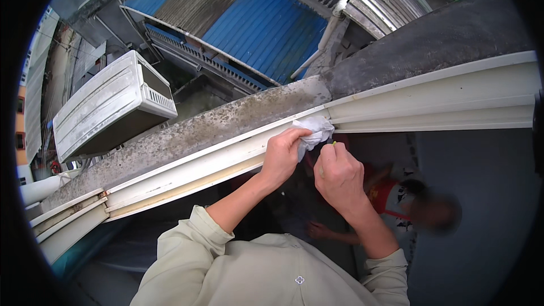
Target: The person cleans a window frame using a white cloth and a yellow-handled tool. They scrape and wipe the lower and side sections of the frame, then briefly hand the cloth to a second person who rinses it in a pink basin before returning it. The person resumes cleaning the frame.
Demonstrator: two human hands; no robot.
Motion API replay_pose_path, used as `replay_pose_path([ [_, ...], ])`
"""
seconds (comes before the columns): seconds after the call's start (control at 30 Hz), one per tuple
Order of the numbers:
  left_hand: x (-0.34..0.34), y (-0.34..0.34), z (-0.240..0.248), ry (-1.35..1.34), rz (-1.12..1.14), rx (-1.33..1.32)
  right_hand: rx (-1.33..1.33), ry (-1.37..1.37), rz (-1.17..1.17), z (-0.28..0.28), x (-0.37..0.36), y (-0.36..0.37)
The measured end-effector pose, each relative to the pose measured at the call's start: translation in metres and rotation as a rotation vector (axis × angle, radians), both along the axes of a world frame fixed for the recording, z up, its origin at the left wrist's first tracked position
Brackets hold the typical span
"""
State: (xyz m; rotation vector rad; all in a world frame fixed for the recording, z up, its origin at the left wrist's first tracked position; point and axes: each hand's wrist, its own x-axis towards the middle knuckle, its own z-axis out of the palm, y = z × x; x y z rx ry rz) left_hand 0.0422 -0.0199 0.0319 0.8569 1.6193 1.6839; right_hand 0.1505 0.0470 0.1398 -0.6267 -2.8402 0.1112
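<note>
A crumpled white tissue or thin cloth (318, 128) is pinched in the fingers of my left hand (282, 154). It lies against the white window track (187, 177), close to the corner where two lengths of track meet. Just to its right, my right hand (341, 171) is closed in a fist below the frame's edge. A small yellow-green tip (334, 143) shows at the top of that fist; the rest of what it grips is hidden by the fingers.
Beyond the track runs a weathered concrete ledge (226, 119), then a drop to blue roofing (260, 28). An outdoor air-conditioner unit (107, 102) stands outside at left. Below my right arm is another person (391, 198) in a red and white top, one arm stretched toward me.
</note>
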Motion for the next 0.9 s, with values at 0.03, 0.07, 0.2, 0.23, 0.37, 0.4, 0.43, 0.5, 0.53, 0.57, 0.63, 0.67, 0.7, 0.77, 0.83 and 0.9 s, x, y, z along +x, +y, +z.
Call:
replay_pose_path([
  [0.03,0.007,0.012,0.002,-0.081,-0.005,0.043,-0.025,-0.065,-0.057,0.017,0.002,0.014],
  [0.07,0.016,0.022,0.002,-0.169,-0.004,0.088,-0.036,-0.018,-0.018,0.027,0.005,0.031],
  [0.2,0.041,0.057,-0.011,0.030,-0.014,0.223,-0.316,0.077,-0.189,0.072,0.019,0.060],
  [0.23,0.047,0.059,-0.017,0.124,-0.003,0.239,-0.360,0.157,-0.217,0.079,0.021,0.056],
  [0.37,0.056,0.054,-0.003,0.480,-0.021,0.135,-0.489,0.516,-0.317,0.094,0.048,0.030],
  [0.4,0.057,0.051,0.002,0.551,-0.026,0.095,-0.475,0.578,-0.302,0.096,0.054,0.026],
  [0.43,0.053,0.056,0.000,0.623,-0.063,-0.039,-0.488,0.589,-0.334,0.096,0.059,0.021],
  [0.5,0.045,0.061,-0.002,0.760,-0.105,-0.159,-0.509,0.625,-0.335,0.096,0.066,0.015],
  [0.53,0.044,0.062,-0.004,0.826,-0.125,-0.218,-0.517,0.642,-0.313,0.092,0.069,0.013],
  [0.57,0.044,0.064,-0.006,0.877,-0.083,-0.217,-0.489,0.604,-0.278,0.088,0.069,0.010],
  [0.63,0.042,0.068,-0.007,0.908,-0.089,-0.245,-0.440,0.467,-0.172,0.075,0.069,0.009],
  [0.67,0.041,0.068,-0.008,0.927,-0.093,-0.264,-0.422,0.371,-0.100,0.068,0.066,0.015],
  [0.7,0.040,0.069,-0.010,0.920,-0.077,-0.239,-0.317,0.248,-0.023,0.067,0.054,0.018],
  [0.77,0.037,0.067,-0.015,0.901,-0.037,-0.194,-0.135,0.176,0.023,0.043,0.035,0.027],
  [0.83,0.035,0.065,-0.020,0.785,-0.020,-0.062,-0.079,0.131,0.018,0.028,0.028,0.030],
  [0.9,0.035,0.060,-0.022,0.665,0.043,0.045,-0.101,0.111,0.041,0.013,0.026,0.034],
])
